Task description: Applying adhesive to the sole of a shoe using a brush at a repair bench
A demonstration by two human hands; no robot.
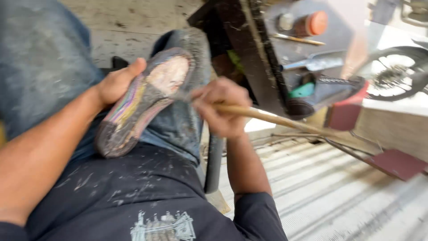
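One orange-capped jar [310,23] beyond shoe [143,101]

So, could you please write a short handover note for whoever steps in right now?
Left hand: holds the shoe sole at its upper edge, steadying it on the lap, underside up.
Right hand: gripped round a wooden-handled tool, its tip at the sole's heel end.
Sole: pale patch at the heel, yellowish smears along the middle, dark and dirty toward the toe.
Nearby: a tray with an orange-capped jar and small tools, beside the knee.
Done: the heel patch looks worked, though the picture is blurred.
Left: apparently the middle and toe, which look untouched.
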